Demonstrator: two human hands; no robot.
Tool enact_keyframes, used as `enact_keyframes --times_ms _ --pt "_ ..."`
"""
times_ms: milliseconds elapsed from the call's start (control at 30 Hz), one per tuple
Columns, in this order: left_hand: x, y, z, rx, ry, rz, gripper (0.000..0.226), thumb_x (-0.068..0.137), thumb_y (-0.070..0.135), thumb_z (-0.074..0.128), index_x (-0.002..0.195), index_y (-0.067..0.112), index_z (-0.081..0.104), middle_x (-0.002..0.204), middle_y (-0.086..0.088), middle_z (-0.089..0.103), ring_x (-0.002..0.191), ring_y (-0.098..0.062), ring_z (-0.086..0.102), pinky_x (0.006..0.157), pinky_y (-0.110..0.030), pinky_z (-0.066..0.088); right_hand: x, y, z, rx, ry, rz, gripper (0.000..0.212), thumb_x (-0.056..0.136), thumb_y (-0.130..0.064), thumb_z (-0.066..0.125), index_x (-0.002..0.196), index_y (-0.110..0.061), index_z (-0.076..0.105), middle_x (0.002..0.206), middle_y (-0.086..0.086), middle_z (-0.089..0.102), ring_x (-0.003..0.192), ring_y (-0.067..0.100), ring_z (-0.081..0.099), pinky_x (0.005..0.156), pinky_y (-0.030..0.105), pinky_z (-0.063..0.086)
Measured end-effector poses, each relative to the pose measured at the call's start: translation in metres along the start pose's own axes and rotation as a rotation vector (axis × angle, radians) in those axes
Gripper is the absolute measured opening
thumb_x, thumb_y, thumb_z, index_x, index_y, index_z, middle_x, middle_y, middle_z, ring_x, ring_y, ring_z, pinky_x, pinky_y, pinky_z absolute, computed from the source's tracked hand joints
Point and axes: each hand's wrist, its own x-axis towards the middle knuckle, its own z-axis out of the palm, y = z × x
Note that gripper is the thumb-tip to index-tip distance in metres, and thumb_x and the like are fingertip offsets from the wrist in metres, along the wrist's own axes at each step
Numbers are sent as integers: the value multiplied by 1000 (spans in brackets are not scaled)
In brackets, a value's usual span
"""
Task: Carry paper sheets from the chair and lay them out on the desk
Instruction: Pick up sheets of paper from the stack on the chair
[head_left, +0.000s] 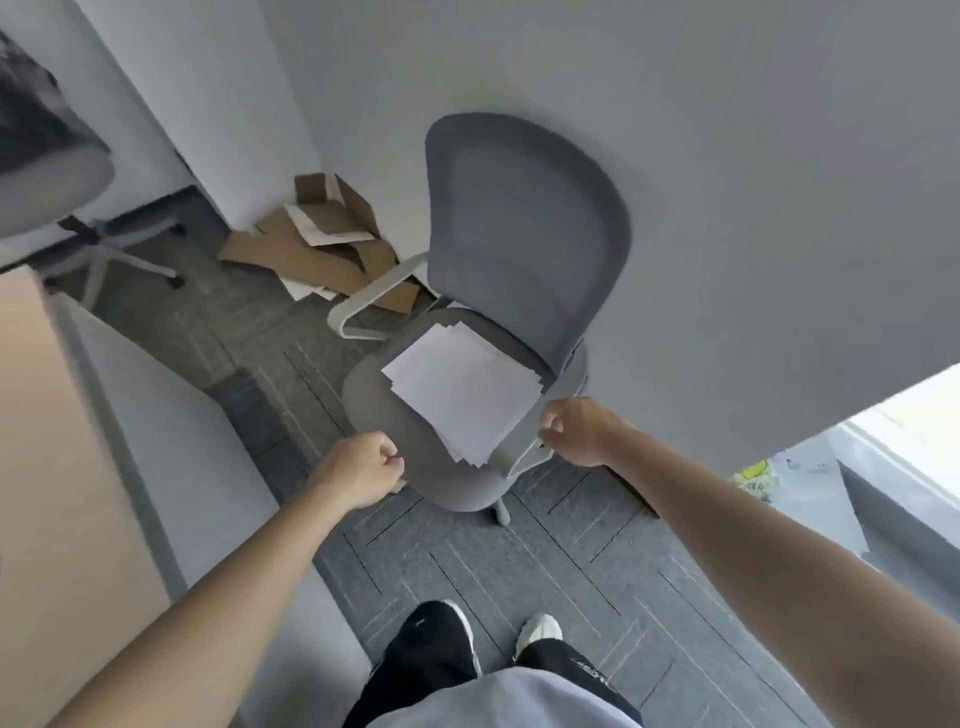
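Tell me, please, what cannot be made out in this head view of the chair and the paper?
- Paper sheets: their number is unclear, as the stacked sheets cover one another.
- Chair: its base is mostly hidden under its own seat.
- Left hand and right hand: the curled fingers hide whether they touch anything.
- Yellow printed item at the right: blurred, print unreadable.
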Motion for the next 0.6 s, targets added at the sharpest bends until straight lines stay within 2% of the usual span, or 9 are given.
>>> enact_keyframes --times_ms 100,200,267,333,400,467,533,567,600 --pt "43 -8 -2 -89 -26 -82 31 96 34 54 120 17 64 119 3 67 112 -20 61 94 -32 48 64 -10 -19 22 -48 -29 36 99 -38 50 130 -20 58 135 4 59 119 25 58 98 38 49" --pt "102 -18 0 -210 -65 -122 28 98 32 52 120 18 64 116 2 67 109 -18 60 89 -28 45 127 -13 -33 87 -93 64 40 98 -38 51 133 -20 55 138 3 57 120 26 57 100 36 48" --pt "150 -23 2 -256 -99 -135 15 98 29 50 96 24 64 98 -3 64 92 -20 60 79 -30 42 170 -11 -41 118 -97 137 42 97 -38 52 134 -20 55 137 3 59 120 26 58 101 37 48" --pt "192 -23 6 -298 -133 -176 31 97 24 47 67 25 38 71 0 43 63 -17 42 61 -32 28 211 -9 -45 150 -107 198 42 96 -39 54 133 -19 56 135 3 60 118 25 59 102 39 48" --pt "226 -24 9 -360 -166 -253 37 97 22 46 64 18 29 64 -3 31 57 -18 34 55 -35 21 252 -6 -44 143 -129 219 44 97 -39 55 135 -18 55 135 5 58 119 26 57 102 36 46" --pt "258 -27 16 -418 -205 -342 31 99 24 46 74 7 54 76 -17 53 72 -27 56 62 -37 40 288 -2 -39 145 -130 236 44 96 -38 57 134 -17 57 135 6 59 119 28 57 100 35 46" --pt "287 -35 31 -497 -235 -443 35 98 23 50 108 -7 63 114 -28 62 103 -38 63 87 -44 49 324 3 -26 175 -155 256 41 95 -37 58 130 -16 60 131 7 61 115 28 59 96 33 47" --pt "296 -39 41 -539 -245 -480 33 96 22 51 102 -7 65 110 -31 63 96 -38 64 84 -42 50 342 6 -18 179 -170 256 41 95 -37 58 129 -16 60 129 7 62 114 28 59 94 32 46" --pt "306 -41 51 -563 -246 -513 27 93 21 52 87 -2 64 85 -18 56 83 -34 64 76 -37 49 360 8 -10 173 -192 259 41 95 -37 59 130 -15 60 129 8 62 114 28 59 93 31 45"
